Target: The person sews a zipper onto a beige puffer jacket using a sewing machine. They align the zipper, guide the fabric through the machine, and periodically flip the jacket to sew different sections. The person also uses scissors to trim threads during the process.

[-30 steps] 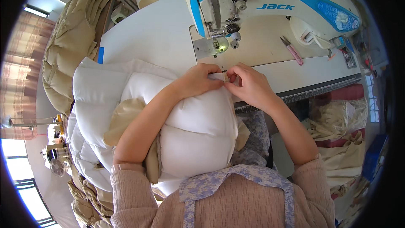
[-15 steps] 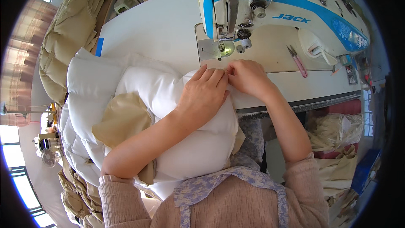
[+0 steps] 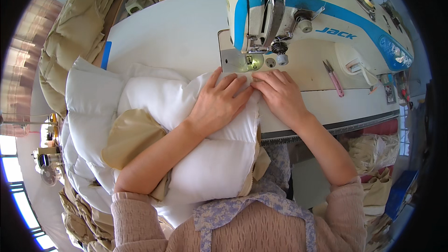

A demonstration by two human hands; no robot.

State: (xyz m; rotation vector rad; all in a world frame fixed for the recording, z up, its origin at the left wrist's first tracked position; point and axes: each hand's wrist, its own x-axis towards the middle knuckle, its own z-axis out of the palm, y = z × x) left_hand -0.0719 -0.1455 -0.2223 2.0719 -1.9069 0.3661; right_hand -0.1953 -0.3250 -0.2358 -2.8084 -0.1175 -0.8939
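Observation:
A white padded, quilted garment piece with beige panels lies over the sewing table's front and my lap. My left hand rests flat on its upper part, fingers spread, fingertips near the needle plate. At the garment's right edge, my right hand has its thumb and fingers closed on the fabric, the fingertips close to my left ones. Just beyond both hands is the presser foot of a white and blue sewing machine, lit by a small lamp. A zipper-like strip runs down the garment's right edge.
Pink-handled thread snips lie on the table right of my right hand. A ruler strip lines the table's front edge. Beige quilted pieces hang at the far left. Bagged fabric sits below the table at the right.
My left fingers have spread apart on the garment. My right hand has turned from a tight pinch to straighter fingers. The garment's right edge looks straighter, and the view has shifted slightly.

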